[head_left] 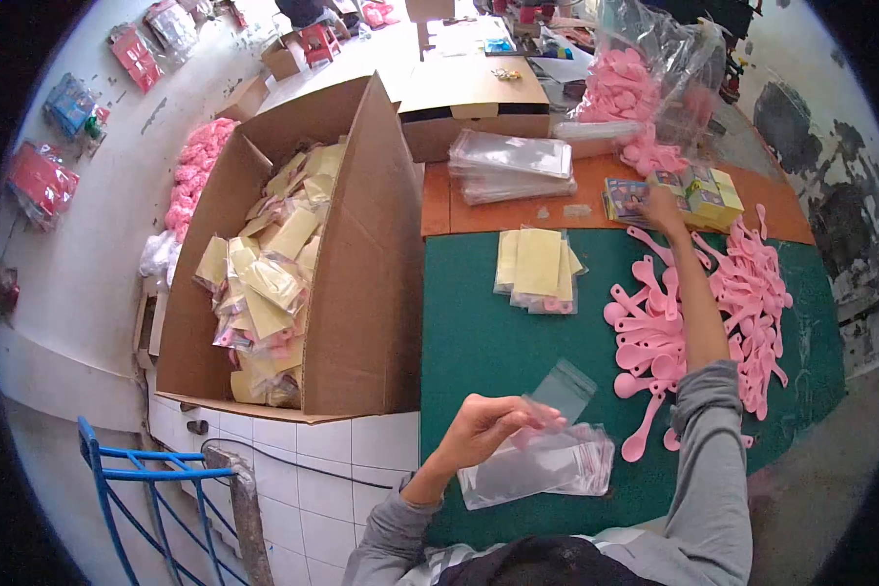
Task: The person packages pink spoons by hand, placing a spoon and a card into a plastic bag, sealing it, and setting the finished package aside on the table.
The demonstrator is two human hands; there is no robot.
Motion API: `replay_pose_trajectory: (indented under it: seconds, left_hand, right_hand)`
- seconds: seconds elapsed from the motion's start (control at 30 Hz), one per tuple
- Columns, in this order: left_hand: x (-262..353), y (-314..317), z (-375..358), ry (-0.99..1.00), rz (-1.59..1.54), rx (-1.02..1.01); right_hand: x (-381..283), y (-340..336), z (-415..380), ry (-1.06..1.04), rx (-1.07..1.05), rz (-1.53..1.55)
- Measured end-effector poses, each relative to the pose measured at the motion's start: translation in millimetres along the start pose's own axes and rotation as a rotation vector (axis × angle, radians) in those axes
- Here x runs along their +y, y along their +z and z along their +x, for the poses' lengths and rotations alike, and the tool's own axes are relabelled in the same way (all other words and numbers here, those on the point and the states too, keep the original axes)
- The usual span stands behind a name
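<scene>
My left hand (498, 425) pinches a small clear plastic bag (568, 389) above a pile of flat clear bags (532, 477) on the green mat. At the far side of the table, my right hand (662, 212) has its fingers bent onto small printed cards (623, 198); the fingertips are partly hidden. Stacks with yellow sides (710, 195) stand just right of that hand. Pink plastic scoops (752, 293) lie heaped beneath and beside my right forearm. Filled packets with yellow backs (540, 264) lie in a small pile at the mat's back left.
A large open cardboard box (366, 264) full of packets stands left of the table. Behind the mat lie stacked clear sleeves (511, 161) and a clear sack of pink scoops (623, 83). A blue metal frame (156, 466) is at lower left.
</scene>
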State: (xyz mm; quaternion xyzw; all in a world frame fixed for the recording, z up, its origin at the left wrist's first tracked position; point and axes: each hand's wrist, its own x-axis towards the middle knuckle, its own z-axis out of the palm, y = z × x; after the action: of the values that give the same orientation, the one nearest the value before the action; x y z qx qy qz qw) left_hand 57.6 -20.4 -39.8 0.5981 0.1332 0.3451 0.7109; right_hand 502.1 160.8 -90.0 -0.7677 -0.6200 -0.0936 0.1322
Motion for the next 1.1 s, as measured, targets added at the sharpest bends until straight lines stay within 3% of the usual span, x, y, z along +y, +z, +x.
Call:
replay_pose_trajectory:
  seconds: [0.13, 0.17, 0.27, 0.37, 0.47, 0.5, 0.6, 0.7, 0.8, 0.9, 1.0, 1.1]
  left_hand:
    - [0, -6, -3, -0.078, -0.106, 0.018]
    - [0, -8, 0, -0.007, -0.025, -0.015]
    - [14, -6, 5, -0.206, -0.020, 0.040]
    - [5, -9, 13, -0.235, -0.045, 0.096]
    - [2, -7, 19, -0.246, -0.069, 0.105]
    - [4, -7, 20, -0.246, -0.029, 0.099]
    - [7, -8, 18, -0.298, -0.030, 0.123]
    - [9, -7, 17, -0.308, -0.015, 0.105]
    - [8, -5, 18, -0.327, -0.025, 0.091]
    - [-1, -2, 20, -0.285, 0.059, 0.110]
    - [-7, -4, 19, -0.266, 0.071, 0.109]
    - [-3, -8, 18, -0.310, 0.168, 0.107]
  right_hand:
    - [-4, -13, -13, 0.297, 0.139, 0.048]
    - [-4, -18, -15, 0.382, 0.190, 0.054]
    - [15, -26, -23, 0.243, 0.354, 0.098]
    - [-37, -85, -64, 0.010, 0.464, 0.104]
    - [-59, -126, -96, 0.057, 0.144, 0.437]
    - [-57, -133, -104, 0.032, -0.078, 0.570]
    - [-75, -146, -141, -0.090, -0.410, 0.482]
    - [-83, -123, -176, -0.256, 0.126, 0.219]
    - [-144, -175, -200, 0.072, -0.099, 0.817]
    - [-173, -185, -217, 0.203, -0.106, 1.219]
    - [-175, -194, -215, -0.216, 0.021, 0.852]
    - [-175, -196, -217, -0.287, 0.004, 0.782]
